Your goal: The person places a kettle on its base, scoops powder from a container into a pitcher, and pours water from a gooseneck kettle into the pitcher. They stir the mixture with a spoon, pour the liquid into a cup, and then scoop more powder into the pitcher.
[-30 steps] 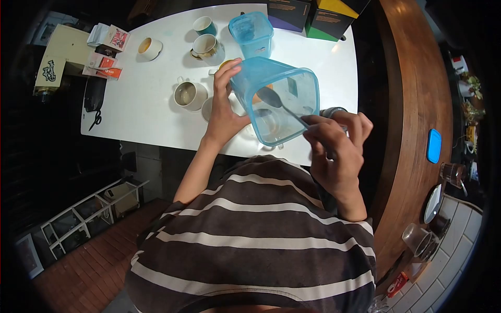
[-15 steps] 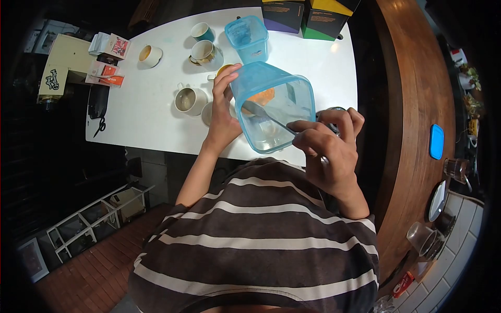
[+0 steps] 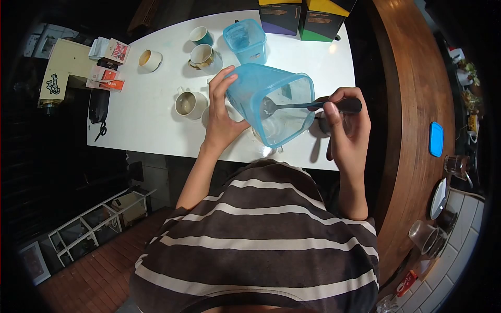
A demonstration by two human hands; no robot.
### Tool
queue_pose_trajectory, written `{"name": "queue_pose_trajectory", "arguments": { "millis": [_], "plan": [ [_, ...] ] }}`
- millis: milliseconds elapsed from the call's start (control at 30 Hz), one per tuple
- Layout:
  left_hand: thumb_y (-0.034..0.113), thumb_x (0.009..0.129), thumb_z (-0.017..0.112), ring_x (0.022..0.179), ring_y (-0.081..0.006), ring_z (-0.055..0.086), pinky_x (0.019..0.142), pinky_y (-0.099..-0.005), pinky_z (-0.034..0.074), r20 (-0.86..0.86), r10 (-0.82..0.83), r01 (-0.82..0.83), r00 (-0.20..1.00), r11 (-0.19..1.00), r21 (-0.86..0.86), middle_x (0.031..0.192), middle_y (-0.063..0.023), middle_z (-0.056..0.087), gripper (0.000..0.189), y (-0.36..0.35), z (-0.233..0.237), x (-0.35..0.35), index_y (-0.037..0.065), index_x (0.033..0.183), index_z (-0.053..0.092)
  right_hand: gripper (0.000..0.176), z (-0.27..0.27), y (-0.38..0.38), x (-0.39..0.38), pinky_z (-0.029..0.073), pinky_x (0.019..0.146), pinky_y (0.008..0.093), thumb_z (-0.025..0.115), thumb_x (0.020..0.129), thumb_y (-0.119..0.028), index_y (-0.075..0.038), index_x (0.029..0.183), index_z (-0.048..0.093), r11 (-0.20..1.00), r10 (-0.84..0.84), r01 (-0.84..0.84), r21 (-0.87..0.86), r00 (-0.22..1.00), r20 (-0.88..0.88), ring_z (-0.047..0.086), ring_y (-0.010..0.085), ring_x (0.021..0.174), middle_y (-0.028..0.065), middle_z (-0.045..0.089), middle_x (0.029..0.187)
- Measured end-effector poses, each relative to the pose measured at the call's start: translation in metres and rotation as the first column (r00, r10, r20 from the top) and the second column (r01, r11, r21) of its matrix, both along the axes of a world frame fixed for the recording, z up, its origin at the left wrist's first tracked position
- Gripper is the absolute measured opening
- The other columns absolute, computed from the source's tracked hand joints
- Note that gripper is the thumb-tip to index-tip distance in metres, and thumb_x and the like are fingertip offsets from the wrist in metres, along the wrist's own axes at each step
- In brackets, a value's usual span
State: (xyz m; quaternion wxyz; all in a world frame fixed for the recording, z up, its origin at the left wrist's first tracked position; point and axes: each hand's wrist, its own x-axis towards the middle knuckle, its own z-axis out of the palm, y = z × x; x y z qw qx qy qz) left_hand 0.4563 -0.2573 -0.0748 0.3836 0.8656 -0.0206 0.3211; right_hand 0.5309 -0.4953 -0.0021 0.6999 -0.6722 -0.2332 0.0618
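Note:
My left hand (image 3: 222,117) is closed around the side of a translucent blue plastic container (image 3: 242,86), held tilted above the table with its open mouth turned towards me and to the right. My right hand (image 3: 352,128) grips a spoon (image 3: 300,106) by its dark handle. The spoon's bowl is inside the container's mouth, near its left wall. Below the right hand a cup (image 3: 323,124) is partly hidden. A pale mug (image 3: 190,106) stands left of my left hand, and another cup is mostly covered by that hand.
On the white table (image 3: 135,115) stand a second blue container (image 3: 245,47), a brown-marked mug (image 3: 206,60), a teal cup (image 3: 202,36) and a cream cup (image 3: 150,61). Dark boxes (image 3: 323,23) stand at the back. A wooden counter (image 3: 402,130) with a blue lid (image 3: 436,139) runs along the right.
The container has tipped further, its mouth turning more to the right. My right hand has rotated and shifted right, bringing the spoon nearly level. The orange patch seen through the container is out of sight.

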Motion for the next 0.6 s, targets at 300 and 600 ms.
{"name": "queue_pose_trajectory", "arguments": {
  "millis": [300, 600],
  "plan": [
    [0.009, 0.054, 0.093, 0.137, -0.0330, 0.041, 0.111, -0.0459, 0.042, -0.069, 0.072, -0.069, 0.995, 0.997, 0.042, 0.148, -0.0122, 0.038, 0.107, 0.010, 0.006, -0.015, 0.015, 0.142, 0.034, 0.016, -0.021, -0.014, 0.023, 0.039, 0.073, 0.0228, 0.063, 0.099, -0.018, -0.007, 0.104, 0.053, 0.990, 0.027, 0.005, 0.140, 0.974, -0.223, 0.052, 0.0075, 0.081, 0.0065, 0.066, 0.089],
    [0.009, 0.058, 0.089, 0.133, -0.0328, 0.043, 0.113, -0.0431, 0.037, -0.065, 0.279, -0.280, 0.958, 0.960, -0.008, 0.144, -0.0138, 0.041, 0.101, 0.055, 0.002, -0.039, 0.009, 0.143, 0.035, 0.015, -0.007, -0.034, 0.023, 0.039, 0.083, 0.0274, 0.061, 0.098, -0.014, -0.005, 0.107, 0.053, 0.971, -0.020, 0.066, 0.229, 0.980, -0.196, 0.054, 0.0129, 0.089, 0.0073, 0.058, 0.091]
  ]
}}
